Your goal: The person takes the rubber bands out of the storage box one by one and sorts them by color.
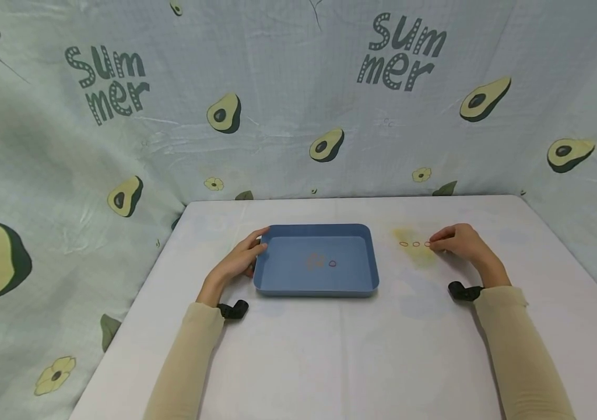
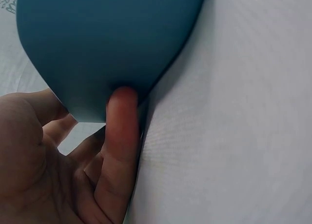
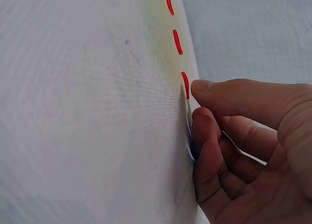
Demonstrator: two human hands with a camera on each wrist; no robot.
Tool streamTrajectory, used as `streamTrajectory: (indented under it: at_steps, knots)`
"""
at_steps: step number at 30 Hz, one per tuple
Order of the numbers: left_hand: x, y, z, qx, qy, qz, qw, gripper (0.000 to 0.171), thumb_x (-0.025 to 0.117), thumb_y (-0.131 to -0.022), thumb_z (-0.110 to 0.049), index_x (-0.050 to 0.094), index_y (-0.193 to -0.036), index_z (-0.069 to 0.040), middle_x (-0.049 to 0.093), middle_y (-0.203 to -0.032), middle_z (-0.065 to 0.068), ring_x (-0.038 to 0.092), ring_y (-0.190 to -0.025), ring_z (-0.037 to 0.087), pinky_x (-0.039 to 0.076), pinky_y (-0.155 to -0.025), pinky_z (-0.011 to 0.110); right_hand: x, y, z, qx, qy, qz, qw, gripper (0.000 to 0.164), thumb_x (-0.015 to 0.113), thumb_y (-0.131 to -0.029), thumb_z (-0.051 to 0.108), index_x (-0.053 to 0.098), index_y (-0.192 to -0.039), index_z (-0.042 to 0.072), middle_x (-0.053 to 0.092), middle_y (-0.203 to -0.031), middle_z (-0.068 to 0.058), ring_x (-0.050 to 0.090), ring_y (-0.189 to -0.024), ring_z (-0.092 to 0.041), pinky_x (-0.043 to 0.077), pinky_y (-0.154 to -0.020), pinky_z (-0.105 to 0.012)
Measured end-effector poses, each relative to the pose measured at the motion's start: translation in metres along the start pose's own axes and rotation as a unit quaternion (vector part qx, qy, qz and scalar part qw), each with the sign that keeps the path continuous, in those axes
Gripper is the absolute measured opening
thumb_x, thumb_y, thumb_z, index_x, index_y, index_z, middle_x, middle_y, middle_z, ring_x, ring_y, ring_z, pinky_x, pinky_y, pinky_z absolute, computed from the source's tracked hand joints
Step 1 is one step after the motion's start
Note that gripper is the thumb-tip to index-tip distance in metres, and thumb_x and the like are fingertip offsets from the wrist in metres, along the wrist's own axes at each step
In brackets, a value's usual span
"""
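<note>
My left hand [image 1: 238, 259] grips the left end of the blue tray [image 1: 316, 290]; in the left wrist view a fingertip [image 2: 123, 99] presses the tray's outer wall. Inside the tray lie a small red ring [image 1: 332, 263] like a rubber band and several faint orange ones [image 1: 315, 261]. Right of it, three thin red rings lie in a row on the tabletop: a left ring [image 1: 403, 244], a middle ring [image 1: 416, 244] and a right ring [image 3: 185, 85]. Over the right ring my right hand [image 1: 458, 241] rests, thumb tip beside it, a gap between thumb and bent fingers.
A white cloth covers the table [image 1: 298, 361], with a pale yellow stain [image 1: 419, 256] around the red rings. Behind the table hangs a curtain [image 1: 277, 105] printed with avocados. A black wrist camera [image 1: 234, 310] sits on the left wrist, another black camera [image 1: 464, 291] on the right.
</note>
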State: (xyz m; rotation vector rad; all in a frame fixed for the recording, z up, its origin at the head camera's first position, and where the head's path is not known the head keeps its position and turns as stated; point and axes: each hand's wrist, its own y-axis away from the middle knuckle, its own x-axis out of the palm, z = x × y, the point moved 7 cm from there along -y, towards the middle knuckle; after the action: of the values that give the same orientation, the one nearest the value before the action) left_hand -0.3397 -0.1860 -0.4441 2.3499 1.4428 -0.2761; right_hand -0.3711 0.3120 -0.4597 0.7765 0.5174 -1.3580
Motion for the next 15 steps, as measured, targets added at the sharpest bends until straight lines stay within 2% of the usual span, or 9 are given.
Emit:
streamTrajectory:
  at_steps: [3, 7, 12, 15]
  knots:
    - [-0.001, -0.003, 0.003, 0.000, -0.001, -0.001, 1.0000, 0.055, 0.039, -0.105, -0.025, 0.018, -0.155, -0.025, 0.025, -0.156, 0.020, 0.043, -0.063, 0.025, 0.046, -0.051, 0.037, 0.000, -0.001, 0.000, 0.003, 0.000, -0.005, 1.000, 0.042, 0.072, -0.085, 0.034, 0.069, -0.112, 0.002, 0.067, -0.104, -0.012, 0.058, -0.088, -0.022, 0.048, -0.070, -0.027]
    - [-0.003, -0.011, 0.014, 0.004, -0.002, -0.003, 1.0000, 0.054, 0.038, -0.105, -0.028, 0.018, -0.155, -0.030, 0.024, -0.157, 0.018, 0.043, -0.062, 0.024, 0.046, -0.050, 0.036, -0.001, -0.001, 0.002, 0.008, -0.005, -0.006, 1.000, 0.042, 0.072, -0.086, 0.034, 0.068, -0.113, 0.002, 0.066, -0.107, -0.014, 0.057, -0.088, -0.022, 0.048, -0.069, -0.026]
    - [-0.005, -0.015, 0.026, 0.011, -0.014, -0.015, 0.9997, 0.052, 0.039, -0.105, -0.034, 0.020, -0.153, -0.037, 0.028, -0.155, 0.016, 0.043, -0.061, 0.021, 0.045, -0.048, 0.033, -0.001, -0.002, 0.008, -0.004, -0.012, -0.006, 1.000, 0.041, 0.070, -0.087, 0.033, 0.067, -0.114, 0.002, 0.066, -0.108, -0.014, 0.057, -0.088, -0.023, 0.049, -0.071, -0.027]
    - [-0.006, -0.015, 0.028, 0.012, -0.014, -0.020, 0.9996, 0.051, 0.039, -0.104, -0.036, 0.022, -0.152, -0.038, 0.030, -0.153, 0.014, 0.042, -0.060, 0.020, 0.045, -0.048, 0.032, -0.001, 0.000, 0.014, -0.014, -0.014, -0.003, 1.000, 0.040, 0.068, -0.089, 0.033, 0.066, -0.116, 0.003, 0.066, -0.111, -0.015, 0.058, -0.091, -0.024, 0.048, -0.074, -0.030]
